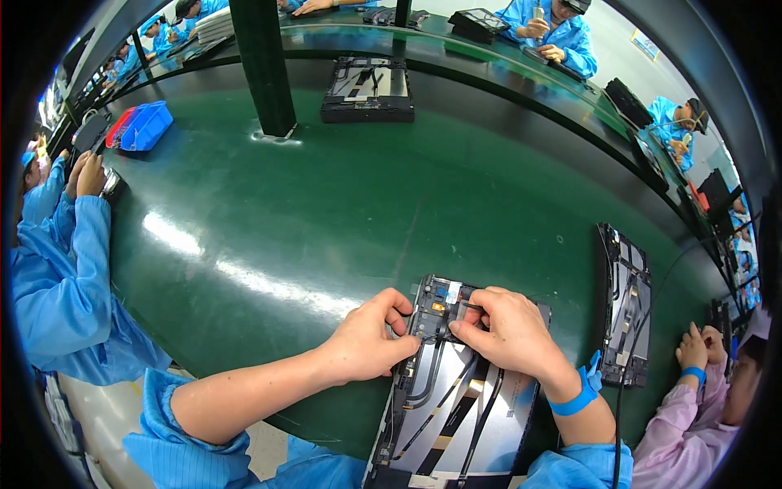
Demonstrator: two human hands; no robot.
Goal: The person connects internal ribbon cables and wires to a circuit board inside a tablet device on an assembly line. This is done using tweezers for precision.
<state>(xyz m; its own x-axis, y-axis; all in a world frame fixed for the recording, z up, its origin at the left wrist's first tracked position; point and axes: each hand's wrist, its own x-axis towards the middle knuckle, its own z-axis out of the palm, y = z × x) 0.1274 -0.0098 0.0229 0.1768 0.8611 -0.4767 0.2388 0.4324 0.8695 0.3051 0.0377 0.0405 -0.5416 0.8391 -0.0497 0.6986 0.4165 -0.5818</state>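
An opened flat electronic device, like a tablet [505, 407], lies in front of me, its far end turned slightly left. Silver plates and black ribbon cables show inside, with a dark circuit board [428, 314] at the far end. My left hand [371, 341] holds the device's left edge near that board, thumb at the rim and fingers curled. Over the board, my right hand [507, 332] is closed in a pinch on a small dark piece; its kind is hidden by the fingers. A blue band [577, 394] circles my right wrist.
Similar opened devices lie at the right [626, 306] and far middle [368, 90]. A black cable [643, 326] hangs at the right. Blue and red bins [147, 126] stand far left by a dark post [265, 69]. Co-workers sit left, right and beyond the glass shelf.
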